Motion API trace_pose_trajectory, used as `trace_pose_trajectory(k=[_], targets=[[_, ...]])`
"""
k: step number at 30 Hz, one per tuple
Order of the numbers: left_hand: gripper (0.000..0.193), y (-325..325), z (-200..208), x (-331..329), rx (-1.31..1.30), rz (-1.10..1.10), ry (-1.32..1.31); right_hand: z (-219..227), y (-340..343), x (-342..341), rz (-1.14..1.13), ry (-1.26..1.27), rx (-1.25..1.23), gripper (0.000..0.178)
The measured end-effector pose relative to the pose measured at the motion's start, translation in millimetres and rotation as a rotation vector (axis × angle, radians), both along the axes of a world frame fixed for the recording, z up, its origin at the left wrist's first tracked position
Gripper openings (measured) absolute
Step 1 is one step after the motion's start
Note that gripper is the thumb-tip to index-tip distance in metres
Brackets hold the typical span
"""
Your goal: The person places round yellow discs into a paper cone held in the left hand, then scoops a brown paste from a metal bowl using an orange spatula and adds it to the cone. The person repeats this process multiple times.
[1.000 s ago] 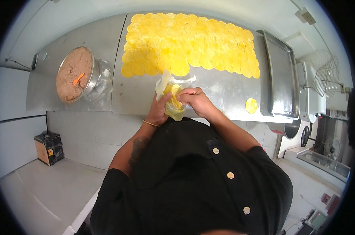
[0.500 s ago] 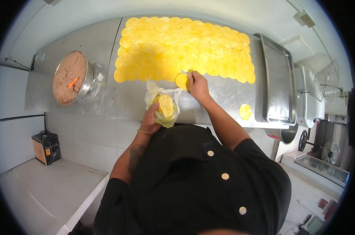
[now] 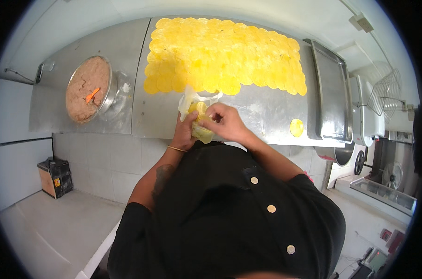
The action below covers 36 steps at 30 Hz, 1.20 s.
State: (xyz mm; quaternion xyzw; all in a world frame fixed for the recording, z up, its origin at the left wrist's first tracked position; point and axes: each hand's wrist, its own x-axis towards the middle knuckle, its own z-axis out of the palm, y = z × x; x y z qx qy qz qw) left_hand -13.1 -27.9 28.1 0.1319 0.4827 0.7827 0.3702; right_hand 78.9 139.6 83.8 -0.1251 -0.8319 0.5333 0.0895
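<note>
Close to the table's front edge, my left hand (image 3: 185,131) is wrapped round a clear plastic bag (image 3: 190,99) that holds a stack of thin yellow round wrappers (image 3: 201,108). My right hand (image 3: 229,122) is at the bag's mouth, thumb and fingers curled in against the stack. Whether a wrapper is pinched between those fingertips is hidden. Beyond both hands, many such wrappers lie overlapping in rows as a broad yellow sheet (image 3: 220,56) on the metal table (image 3: 262,109). One single wrapper (image 3: 296,127) lies apart near the front edge at the right.
At the left stands a metal bowl (image 3: 109,95) of pinkish-brown ground filling (image 3: 86,83), an orange utensil (image 3: 92,95) stuck in it. A deep metal tray (image 3: 332,93) borders the sheet on the right. Past it are a white appliance (image 3: 362,111) and a wire rack (image 3: 385,95).
My right hand has come back from the sheet's near edge to the bag. The wrapper it held now lies on the sheet's near row. The left hand still holds the bag.
</note>
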Motion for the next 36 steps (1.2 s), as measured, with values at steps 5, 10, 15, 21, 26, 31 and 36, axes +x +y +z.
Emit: trace_pose_trajectory(k=[5,10,15,21,26,31,36], targets=[[0.054,15,0,-12,0.065,-0.097,-0.035,-6,-7,7,-0.123,-0.041,-0.205,0.023],[0.054,25,-2,-3,0.034,-0.142,0.037,-51,25,19,-0.386,-0.048,-0.156,0.015],[0.053,23,-8,9,-0.001,-0.144,-0.059,-84,94,23,-0.588,-0.048,0.302,0.014],[0.053,24,-5,21,-0.046,-0.082,-0.292,-96,148,8,-0.604,0.054,0.465,0.015],[0.052,30,-2,35,-0.020,-0.045,-0.185,-70,141,7,-0.632,0.359,0.632,0.020],[0.050,29,-5,35,-0.031,-0.039,0.000,-26,55,33,-0.046,-0.099,0.045,0.036],[0.051,27,-2,21,-0.001,-0.080,-0.096,-4,23,31,0.011,-0.003,-0.095,0.035]])
